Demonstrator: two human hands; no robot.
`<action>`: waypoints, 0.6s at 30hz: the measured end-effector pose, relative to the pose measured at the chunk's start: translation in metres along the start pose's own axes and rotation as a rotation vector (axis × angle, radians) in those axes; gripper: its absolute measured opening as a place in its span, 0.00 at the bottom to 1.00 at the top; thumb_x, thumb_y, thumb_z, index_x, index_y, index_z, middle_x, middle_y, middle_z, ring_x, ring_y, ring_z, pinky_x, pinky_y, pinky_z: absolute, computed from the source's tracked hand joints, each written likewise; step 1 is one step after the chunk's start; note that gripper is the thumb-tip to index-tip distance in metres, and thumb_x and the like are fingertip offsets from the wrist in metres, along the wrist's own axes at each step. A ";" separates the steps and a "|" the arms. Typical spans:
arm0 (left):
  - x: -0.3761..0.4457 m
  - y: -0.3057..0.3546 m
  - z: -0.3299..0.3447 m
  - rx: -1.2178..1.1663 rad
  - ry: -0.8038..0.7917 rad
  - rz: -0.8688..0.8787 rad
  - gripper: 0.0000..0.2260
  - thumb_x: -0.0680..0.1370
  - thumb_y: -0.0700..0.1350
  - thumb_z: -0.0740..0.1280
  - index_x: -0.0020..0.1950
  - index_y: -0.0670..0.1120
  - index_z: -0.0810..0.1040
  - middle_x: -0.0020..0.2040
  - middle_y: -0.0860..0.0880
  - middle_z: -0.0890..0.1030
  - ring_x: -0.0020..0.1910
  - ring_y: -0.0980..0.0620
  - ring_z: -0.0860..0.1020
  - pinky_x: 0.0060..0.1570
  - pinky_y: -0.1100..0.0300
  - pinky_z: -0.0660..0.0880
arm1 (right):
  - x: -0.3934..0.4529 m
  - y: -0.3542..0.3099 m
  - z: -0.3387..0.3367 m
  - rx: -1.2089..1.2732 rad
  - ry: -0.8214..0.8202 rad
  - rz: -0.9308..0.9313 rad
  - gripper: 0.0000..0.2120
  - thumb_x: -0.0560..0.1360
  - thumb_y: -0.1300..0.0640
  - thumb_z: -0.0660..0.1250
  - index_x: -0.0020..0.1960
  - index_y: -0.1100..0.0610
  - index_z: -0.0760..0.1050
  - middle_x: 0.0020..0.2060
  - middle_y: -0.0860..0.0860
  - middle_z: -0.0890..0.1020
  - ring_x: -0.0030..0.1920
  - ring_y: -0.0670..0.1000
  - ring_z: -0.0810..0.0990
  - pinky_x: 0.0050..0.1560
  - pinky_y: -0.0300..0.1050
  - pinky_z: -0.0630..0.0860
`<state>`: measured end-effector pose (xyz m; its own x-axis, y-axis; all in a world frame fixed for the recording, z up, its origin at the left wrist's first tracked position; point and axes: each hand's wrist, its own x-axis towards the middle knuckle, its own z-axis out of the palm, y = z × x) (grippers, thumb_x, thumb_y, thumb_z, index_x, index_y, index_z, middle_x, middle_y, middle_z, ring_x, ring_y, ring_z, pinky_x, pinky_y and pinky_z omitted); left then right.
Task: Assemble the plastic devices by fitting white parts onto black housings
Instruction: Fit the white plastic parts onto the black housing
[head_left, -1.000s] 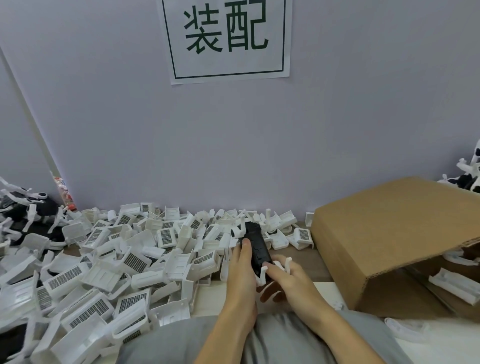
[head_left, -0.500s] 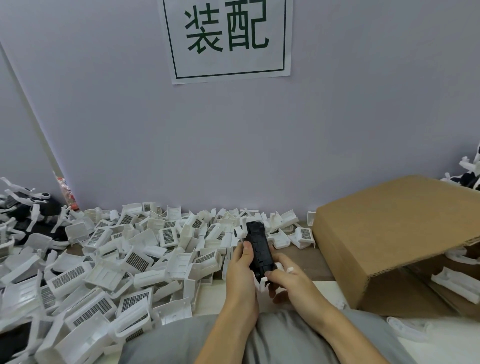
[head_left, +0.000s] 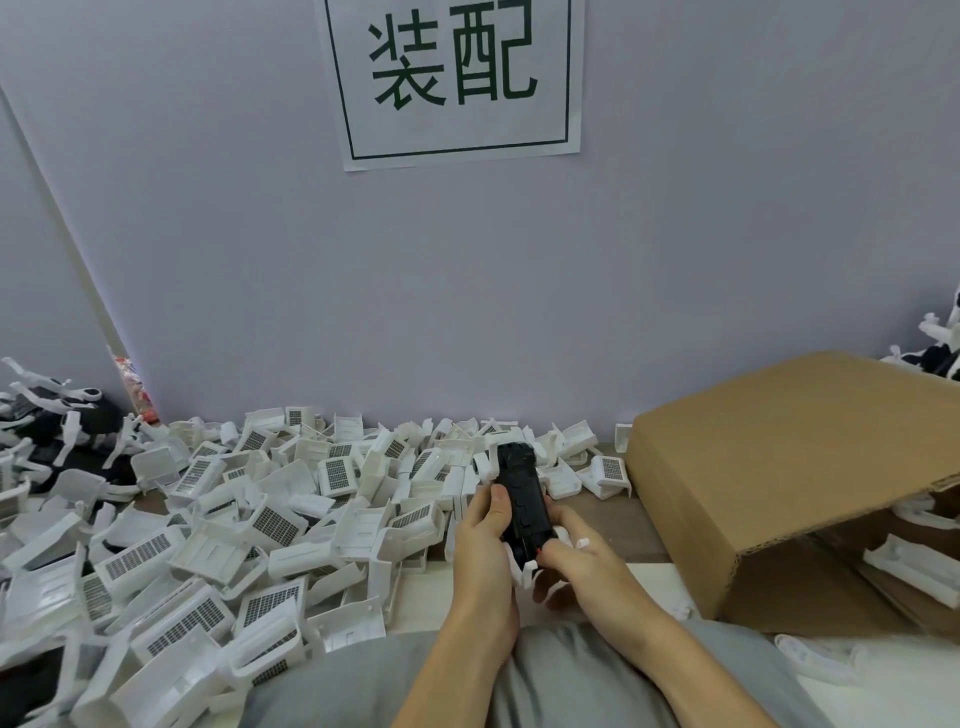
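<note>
Black plastic housing (head_left: 522, 493) stands upright between both hands just in front of the heap of white grille parts (head_left: 249, 519), the left hand (head_left: 480, 545) curled around its left side in a closed grip. The right hand (head_left: 582, 569) pinches its lower end, where a white clip part (head_left: 527, 569) sits against the housing, left of the cardboard box (head_left: 800, 478).

Soft, even light fills the scene, bright enough without glare. Shadows are faint, darkest inside the open cardboard box (head_left: 810, 499). The wide lens bends straight lines near the edges, such as the wall corner (head_left: 67, 249) at left. The picture looks slightly soft, with fine detail smeared.
</note>
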<state>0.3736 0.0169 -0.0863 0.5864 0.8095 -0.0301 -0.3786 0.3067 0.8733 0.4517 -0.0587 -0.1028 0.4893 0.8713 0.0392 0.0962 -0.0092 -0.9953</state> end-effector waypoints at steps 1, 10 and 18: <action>0.000 0.000 0.000 0.002 -0.005 0.000 0.13 0.85 0.46 0.59 0.59 0.41 0.81 0.50 0.39 0.83 0.42 0.43 0.80 0.43 0.49 0.76 | 0.000 0.000 0.000 -0.005 0.005 -0.001 0.19 0.66 0.50 0.62 0.57 0.46 0.75 0.34 0.50 0.83 0.36 0.50 0.79 0.39 0.43 0.73; 0.002 0.000 -0.002 -0.036 0.039 -0.016 0.14 0.84 0.48 0.60 0.50 0.47 0.84 0.41 0.45 0.83 0.33 0.49 0.76 0.30 0.57 0.70 | -0.004 -0.002 0.002 -0.030 0.009 -0.022 0.15 0.80 0.61 0.61 0.60 0.43 0.73 0.34 0.48 0.83 0.37 0.50 0.80 0.38 0.42 0.74; 0.000 0.001 -0.001 -0.061 0.021 -0.026 0.16 0.84 0.47 0.61 0.46 0.49 0.87 0.47 0.42 0.87 0.46 0.43 0.84 0.49 0.48 0.79 | -0.007 -0.007 0.004 -0.003 0.032 -0.019 0.09 0.81 0.48 0.64 0.60 0.47 0.74 0.38 0.52 0.84 0.38 0.52 0.81 0.41 0.44 0.75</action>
<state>0.3719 0.0178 -0.0859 0.5815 0.8111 -0.0637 -0.4068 0.3577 0.8406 0.4444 -0.0631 -0.0967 0.5147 0.8552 0.0612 0.1081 0.0060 -0.9941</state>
